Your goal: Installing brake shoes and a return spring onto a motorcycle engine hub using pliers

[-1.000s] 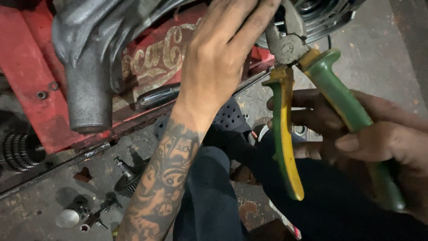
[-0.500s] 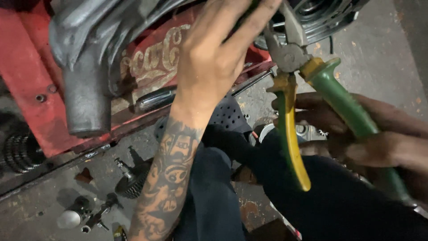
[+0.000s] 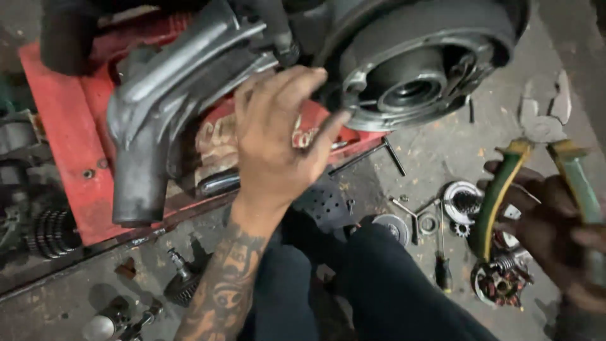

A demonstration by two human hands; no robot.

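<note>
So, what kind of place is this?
Probably a repair workshop: a grey engine casing rests on a red crate, gears and parts lie on the stained floor, and the right hand holds pliers.

1. Left hand point(image 3: 274, 142): raised, fingers spread, fingertips at the rim of the round engine casing point(image 3: 420, 60). The forearm is tattooed.
2. Right hand point(image 3: 555, 243): closed around the green and yellow handles of the pliers point(image 3: 536, 164), well apart from the casing; the jaws point up over the floor and grip nothing.
3. The casing and a grey metal arm point(image 3: 161, 126) rest on a red crate point(image 3: 63, 126).
4. Concrete floor point(image 3: 442, 148): a screwdriver point(image 3: 442, 262), small gears point(image 3: 464, 205), a washer point(image 3: 429, 222) and a toothed cluster point(image 3: 53, 232) lie scattered.
5. Dark trouser legs point(image 3: 379, 290) fill the lower middle.
</note>
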